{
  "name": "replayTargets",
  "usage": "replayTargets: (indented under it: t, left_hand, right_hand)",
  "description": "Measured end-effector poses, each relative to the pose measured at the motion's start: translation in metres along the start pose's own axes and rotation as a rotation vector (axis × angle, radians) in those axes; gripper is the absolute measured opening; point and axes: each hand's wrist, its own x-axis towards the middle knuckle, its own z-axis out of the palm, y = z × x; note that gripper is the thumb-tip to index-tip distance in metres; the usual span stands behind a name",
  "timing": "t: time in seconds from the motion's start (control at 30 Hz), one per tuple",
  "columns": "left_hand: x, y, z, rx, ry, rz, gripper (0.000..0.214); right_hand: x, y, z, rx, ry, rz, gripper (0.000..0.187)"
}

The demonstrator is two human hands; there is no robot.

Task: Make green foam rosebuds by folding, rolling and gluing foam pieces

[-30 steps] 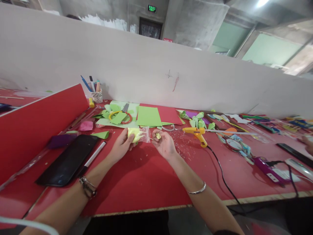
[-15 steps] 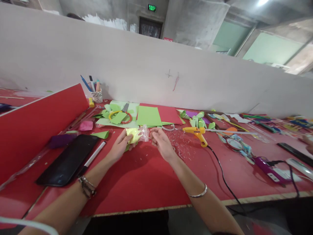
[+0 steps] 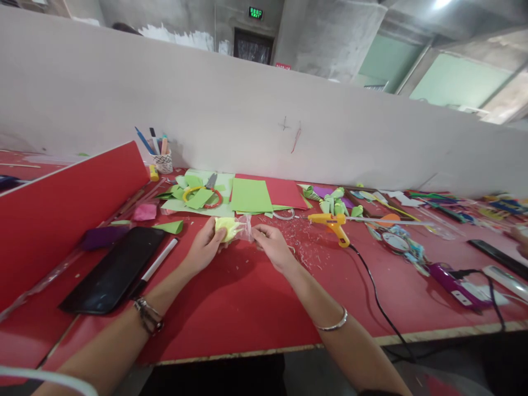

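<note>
My left hand grips a small clear plastic bag with pale yellow pieces inside, holding it just above the red table. My right hand pinches the bag's right end with fingers pressed together. Both hands meet in the middle of the table, in front of green paper sheets and a red sheet.
A black phone and a white marker lie at left beside a red divider. Scissors, a pen cup, a yellow glue gun with its black cord and paper scraps lie around. Another person's hand is at far right.
My right hand, which held a small yellow bit apart from the bag a second ago, has moved left onto the bag. Both hands now hold it together.
</note>
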Motion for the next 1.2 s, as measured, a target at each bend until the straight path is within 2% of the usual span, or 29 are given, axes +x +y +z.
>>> replayTargets:
  t: [0.1,0.23,0.47,0.63,0.83,0.9,1.0,1.2]
  left_hand:
    - [0.001,0.002,-0.001,-0.025,0.022,0.014,0.016]
    - [0.005,0.001,-0.004,-0.075,0.116,0.015,0.014]
    - [0.009,-0.005,-0.005,-0.184,0.217,-0.082,0.013]
    - [0.013,0.0,-0.01,-0.217,0.279,-0.068,0.011]
    - [0.025,-0.001,-0.031,-0.249,0.423,-0.031,0.009]
    - [0.029,-0.004,-0.038,-0.287,0.506,-0.062,0.01]
    - [0.032,-0.006,-0.046,-0.308,0.568,-0.108,0.014]
    - [0.031,-0.009,-0.048,-0.333,0.567,-0.237,0.022]
  right_hand:
    - [0.002,0.002,-0.002,0.126,0.048,0.009,0.022]
    - [0.004,0.001,-0.004,0.36,0.109,0.05,0.013]
    - [0.006,0.002,-0.005,0.52,0.059,0.109,0.014]
    - [0.007,0.006,-0.005,0.575,0.035,0.104,0.014]
    - [0.006,0.006,-0.005,0.612,0.036,0.114,0.01]
    - [0.007,0.006,-0.005,0.633,0.036,0.115,0.014]
    - [0.008,0.006,-0.004,0.677,0.036,0.128,0.02]
    - [0.006,0.005,-0.006,0.607,-0.021,0.128,0.015]
